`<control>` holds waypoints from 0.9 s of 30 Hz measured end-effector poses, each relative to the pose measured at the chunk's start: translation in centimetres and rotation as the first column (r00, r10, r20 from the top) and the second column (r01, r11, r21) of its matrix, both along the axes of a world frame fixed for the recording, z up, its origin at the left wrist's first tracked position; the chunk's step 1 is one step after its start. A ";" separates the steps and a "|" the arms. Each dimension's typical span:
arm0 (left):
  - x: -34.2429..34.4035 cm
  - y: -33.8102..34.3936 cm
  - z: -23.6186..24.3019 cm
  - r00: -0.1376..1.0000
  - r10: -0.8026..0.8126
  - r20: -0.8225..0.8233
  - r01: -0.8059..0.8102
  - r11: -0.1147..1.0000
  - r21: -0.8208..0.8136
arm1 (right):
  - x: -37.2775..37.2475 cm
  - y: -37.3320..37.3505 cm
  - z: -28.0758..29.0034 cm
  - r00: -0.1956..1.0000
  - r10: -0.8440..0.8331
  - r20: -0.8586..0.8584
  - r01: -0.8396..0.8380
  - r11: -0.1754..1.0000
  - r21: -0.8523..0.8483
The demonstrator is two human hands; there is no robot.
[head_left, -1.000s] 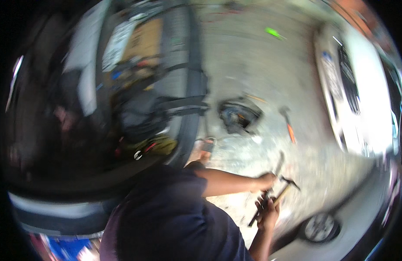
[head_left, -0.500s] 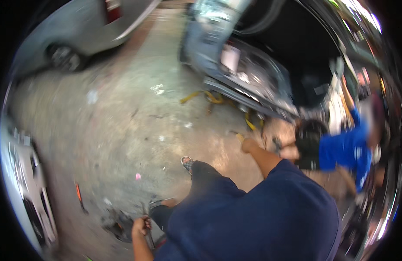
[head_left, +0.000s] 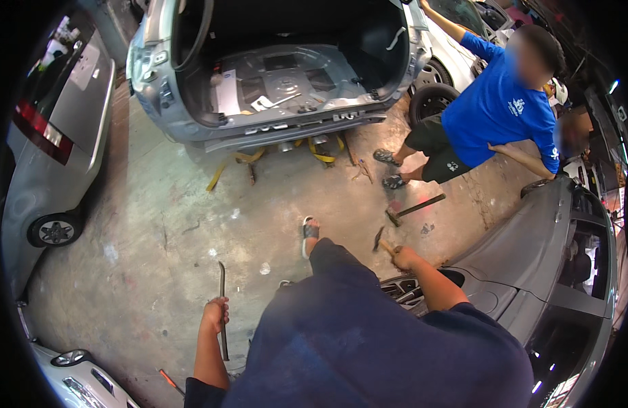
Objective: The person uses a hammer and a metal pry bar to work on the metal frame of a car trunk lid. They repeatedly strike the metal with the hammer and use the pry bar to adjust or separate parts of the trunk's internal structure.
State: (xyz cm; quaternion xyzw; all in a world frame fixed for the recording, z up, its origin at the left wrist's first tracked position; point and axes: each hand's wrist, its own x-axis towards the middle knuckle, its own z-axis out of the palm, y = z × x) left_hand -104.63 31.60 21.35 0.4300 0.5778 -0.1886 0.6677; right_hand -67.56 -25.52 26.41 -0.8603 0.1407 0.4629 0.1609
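My left hand (head_left: 214,314) is closed around a dark pry bar (head_left: 223,343), held roughly upright with a slightly bent upper end. In my right hand (head_left: 406,258) is a hammer (head_left: 386,246) with a wooden handle, gripped near the handle's end, its dark head pointing away from me. Farther ahead stands a grey car body (head_left: 191,133) with its rear open and the bumper area stripped. Neither tool touches the car. Inside its bare trunk floor lie a white sheet (head_left: 225,92) and small loose items.
Yellow straps (head_left: 217,178) lie under the car's rear. A long-handled sledgehammer (head_left: 423,205) rests on the floor beyond my right hand. A person in a blue shirt (head_left: 499,102) stands at the right. Other cars flank me, including a dark grey car (head_left: 494,248) close by.
My view has swung right, so the open car now sits straight ahead. The pry bar has come up into clear view in my left hand; the hammer stays in my right.
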 end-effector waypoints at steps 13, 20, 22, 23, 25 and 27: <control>39.6 -18.8 -4.4 0.967 -0.109 0.228 0.121 0.992 -0.038 | 26.6 -7.6 -1.1 0.978 -0.145 0.151 0.076 0.919 0.387; 61.3 -29.3 -9.7 0.972 -0.076 0.222 0.047 0.990 0.130 | 43.7 -3.0 -1.0 0.850 0.349 0.394 -0.471 0.840 0.271; 66.8 -30.8 -10.9 0.974 -0.136 0.180 0.086 0.962 0.261 | 48.6 -1.1 -0.5 0.833 0.355 0.425 -0.505 0.802 0.320; 68.2 -31.4 -12.7 0.972 -0.154 0.177 0.086 0.936 0.343 | 50.4 -0.2 -0.8 0.832 0.363 0.418 -0.515 0.786 0.342; 71.0 -32.5 -16.8 0.964 -0.191 0.184 0.076 0.865 0.496 | 54.0 2.6 -0.1 0.792 0.384 0.474 -0.569 0.746 0.346; 73.8 -34.0 -19.0 0.964 -0.179 0.198 0.059 0.867 0.494 | 56.6 4.8 1.1 0.792 0.406 0.456 -0.575 0.748 0.333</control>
